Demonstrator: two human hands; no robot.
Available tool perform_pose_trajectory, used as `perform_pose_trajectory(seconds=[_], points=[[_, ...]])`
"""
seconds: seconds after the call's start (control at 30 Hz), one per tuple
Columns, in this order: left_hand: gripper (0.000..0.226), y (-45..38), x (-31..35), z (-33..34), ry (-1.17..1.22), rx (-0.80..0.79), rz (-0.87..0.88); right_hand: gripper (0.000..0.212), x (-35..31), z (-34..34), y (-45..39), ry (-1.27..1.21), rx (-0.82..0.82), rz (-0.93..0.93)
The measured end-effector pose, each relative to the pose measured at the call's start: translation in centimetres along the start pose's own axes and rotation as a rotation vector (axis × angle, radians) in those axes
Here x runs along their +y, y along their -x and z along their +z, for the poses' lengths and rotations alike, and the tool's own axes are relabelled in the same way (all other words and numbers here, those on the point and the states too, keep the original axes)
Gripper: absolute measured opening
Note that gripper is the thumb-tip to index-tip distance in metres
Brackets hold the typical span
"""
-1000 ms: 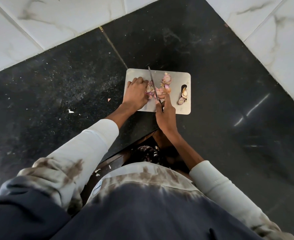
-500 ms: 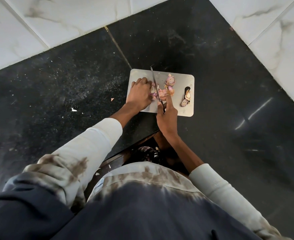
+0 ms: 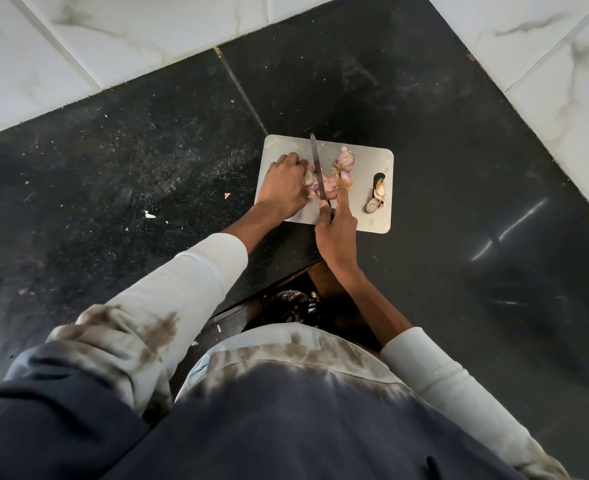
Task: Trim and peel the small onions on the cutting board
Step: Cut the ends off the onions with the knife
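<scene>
1. Seen from above, looking down past a dark-and-pale sweatshirt [image 3: 286,410] at a black stone counter [image 3: 113,174], edged at the far side and the right by white marble tiles [image 3: 130,32].
2. Small pale cutting board [image 3: 369,216] lying flat near the counter's front edge, its near left corner close to that edge, with wide bare counter to the left, right and beyond.
3. Small onions [image 3: 345,160] and loose skins clustered at the board's middle; two more onion pieces [image 3: 376,199] beside the dark handle slot [image 3: 378,177] near the right end.
4. A few pale scraps [image 3: 149,214] scattered on the counter left of the board.
5. Compared with half a second ago: both hands, knife and onion pieces in much the same places on the board; only a slight shift of the view.
6. Left hand [image 3: 284,188] reaching in from a white sleeve [image 3: 196,282], palm down over the board's left half, fingers curled and pressed together, holding an onion [image 3: 309,180] against the board just left of the blade.
7. Right hand [image 3: 336,237] at the board's near edge, wrapped round the handle of a knife [image 3: 316,164], forefinger stretched forward alongside the blade, other fingers curled tight.
8. Blade pointing away toward the board's far edge, resting on the onion between the two hands.
</scene>
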State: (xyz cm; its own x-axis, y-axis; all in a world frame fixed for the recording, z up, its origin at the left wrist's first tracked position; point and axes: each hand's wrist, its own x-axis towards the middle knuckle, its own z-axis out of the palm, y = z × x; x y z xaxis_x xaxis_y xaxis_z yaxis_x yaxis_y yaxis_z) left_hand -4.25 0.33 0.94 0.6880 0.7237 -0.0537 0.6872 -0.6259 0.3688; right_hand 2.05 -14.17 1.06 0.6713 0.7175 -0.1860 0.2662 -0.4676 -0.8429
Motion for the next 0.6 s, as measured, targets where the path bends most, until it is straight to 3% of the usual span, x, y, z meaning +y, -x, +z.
perform_pose_trajectory(seconds=[0.3,0.6], points=[[0.059,-0.1,0.0,0.4,0.021,-0.023,0.021,0.053,-1.1,-0.8,-0.7,0.176,-0.060,-0.044],[0.056,-0.6,0.0,0.4,0.016,-0.042,0.025,0.038,-1.3,0.8,-1.9,0.127,-0.024,-0.075]])
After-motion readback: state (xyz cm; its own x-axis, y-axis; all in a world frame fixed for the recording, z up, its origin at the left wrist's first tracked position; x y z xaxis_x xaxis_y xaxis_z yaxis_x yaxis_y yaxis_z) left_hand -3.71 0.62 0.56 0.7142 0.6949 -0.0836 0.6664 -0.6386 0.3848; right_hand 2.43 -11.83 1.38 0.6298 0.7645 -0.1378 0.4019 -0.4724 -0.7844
